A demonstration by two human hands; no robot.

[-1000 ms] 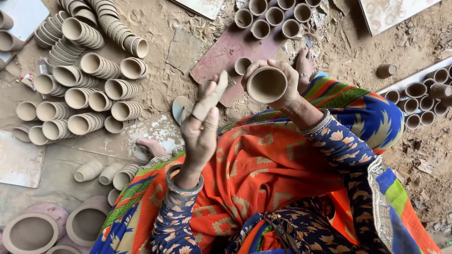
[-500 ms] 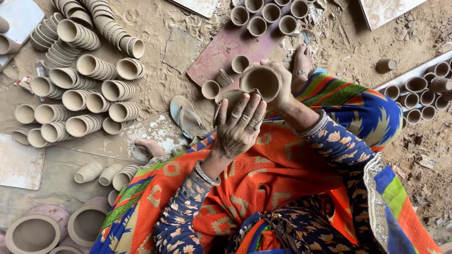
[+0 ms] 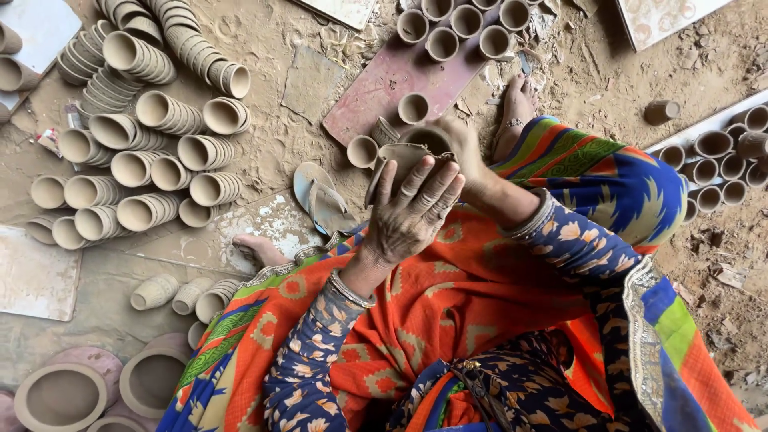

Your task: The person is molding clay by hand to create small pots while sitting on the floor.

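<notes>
A small clay cup sits in my right hand, mouth up, just in front of my knees. My left hand holds a flat clay-coloured paddle and presses it against the near side of that cup. The left palm faces away, fingers spread over the paddle. Both forearms wear blue flowered sleeves over an orange and multicoloured cloth.
Stacks of nested clay cups lie on the dirt at left. More upright cups stand on a reddish board ahead and in a tray at right. A sandal and my bare feet rest nearby; larger bowls at bottom left.
My left hand swung from raised and apart over to the cup, bringing the paddle against its side. The right hand with the cup dropped slightly lower and closer.
</notes>
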